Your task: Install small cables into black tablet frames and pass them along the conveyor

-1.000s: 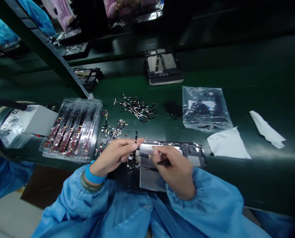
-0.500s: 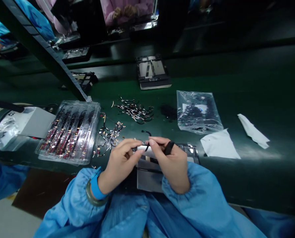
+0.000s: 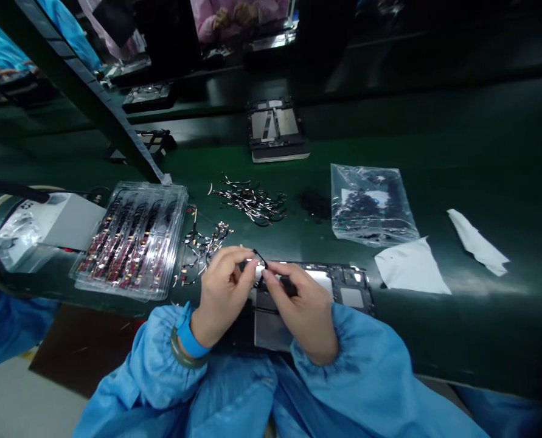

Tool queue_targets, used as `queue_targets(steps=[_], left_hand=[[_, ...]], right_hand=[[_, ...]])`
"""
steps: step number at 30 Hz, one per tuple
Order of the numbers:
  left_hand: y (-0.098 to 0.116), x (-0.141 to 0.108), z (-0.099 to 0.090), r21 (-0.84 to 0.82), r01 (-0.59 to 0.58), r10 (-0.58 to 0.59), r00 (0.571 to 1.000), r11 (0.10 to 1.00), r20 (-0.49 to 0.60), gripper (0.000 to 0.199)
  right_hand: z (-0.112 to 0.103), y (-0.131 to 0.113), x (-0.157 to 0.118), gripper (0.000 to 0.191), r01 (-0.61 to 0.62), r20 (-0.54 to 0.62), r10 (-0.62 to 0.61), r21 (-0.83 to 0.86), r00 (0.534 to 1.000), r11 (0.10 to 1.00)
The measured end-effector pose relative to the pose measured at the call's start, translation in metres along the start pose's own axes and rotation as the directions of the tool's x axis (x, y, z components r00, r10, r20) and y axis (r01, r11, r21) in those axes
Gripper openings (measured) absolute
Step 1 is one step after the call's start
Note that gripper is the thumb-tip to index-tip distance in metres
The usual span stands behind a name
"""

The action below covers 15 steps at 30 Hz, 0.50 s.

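Note:
My left hand (image 3: 227, 292) and my right hand (image 3: 303, 304) meet over a dark device with its inside exposed (image 3: 359, 286). Between their fingertips is a thin black cable (image 3: 261, 258), pinched by both. The cable rises in a slant from my right fingertips to my left ones. Under my hands, a grey panel (image 3: 271, 328) shows at the device's near side. Behind my hands lies a pile of small dark cables (image 3: 252, 204), with a looser group of small cables (image 3: 202, 246) to the left of it.
Stacked clear trays of parts (image 3: 131, 243) and a white box (image 3: 72, 222) are on the left. To the right lie a clear bag (image 3: 373, 207) and white cloths (image 3: 412, 267), (image 3: 475, 240). Another open device (image 3: 277, 131) sits farther back. A slanted post (image 3: 101, 97) crosses the upper left.
My right hand has moved slightly left and down, and my hands are closer together. The cable is now slanted between them. More of the device shows on the right. The view has shifted slightly.

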<state>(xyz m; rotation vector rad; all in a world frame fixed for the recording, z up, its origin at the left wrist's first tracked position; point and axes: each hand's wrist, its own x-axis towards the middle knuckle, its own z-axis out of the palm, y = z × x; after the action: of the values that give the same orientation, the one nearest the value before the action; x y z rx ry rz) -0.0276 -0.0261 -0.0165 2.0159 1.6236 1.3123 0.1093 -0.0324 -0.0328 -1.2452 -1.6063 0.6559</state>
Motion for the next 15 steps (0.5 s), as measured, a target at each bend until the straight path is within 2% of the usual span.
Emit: queue_targets(steps=[5, 7, 9, 10, 12, 13, 15], left_hand=[[0.001, -0.002, 0.001, 0.006, 0.027, -0.027, 1.0, 1.0, -0.007, 0.008], [0.002, -0.002, 0.001, -0.013, 0.037, -0.037, 0.999, 0.999, -0.006, 0.006], [0.003, -0.001, 0.001, -0.032, 0.074, -0.074, 0.997, 0.997, 0.001, 0.005], [0.004, -0.001, 0.001, -0.044, 0.106, -0.105, 0.994, 0.993, 0.014, 0.005], [0.005, 0.0, -0.002, -0.085, 0.183, -0.178, 0.982, 0.979, 0.062, 0.006], [0.005, 0.001, -0.006, -0.112, 0.229, -0.219, 0.971, 0.967, 0.094, 0.006], [0.001, 0.0, -0.02, -0.158, 0.337, -0.317, 0.938, 0.928, 0.141, 0.006]], right_hand=[[0.001, -0.006, -0.002, 0.014, 0.152, 0.016, -0.152, -0.04, 0.988, 0.988], [0.002, -0.006, -0.004, 0.013, 0.172, 0.026, -0.171, -0.04, 0.985, 0.984], [0.002, -0.006, -0.005, 0.012, 0.137, 0.04, -0.136, -0.01, 0.99, 0.991], [0.002, -0.006, -0.005, 0.011, 0.082, 0.049, -0.083, 0.017, 0.995, 0.997], [-0.002, -0.005, -0.002, 0.007, -0.119, 0.081, 0.111, 0.1, 0.991, 0.988], [-0.005, -0.004, 0.001, 0.01, -0.249, 0.105, 0.235, 0.156, 0.966, 0.956], [-0.018, 0.001, 0.01, 0.02, -0.485, 0.166, 0.455, 0.296, 0.875, 0.823]])
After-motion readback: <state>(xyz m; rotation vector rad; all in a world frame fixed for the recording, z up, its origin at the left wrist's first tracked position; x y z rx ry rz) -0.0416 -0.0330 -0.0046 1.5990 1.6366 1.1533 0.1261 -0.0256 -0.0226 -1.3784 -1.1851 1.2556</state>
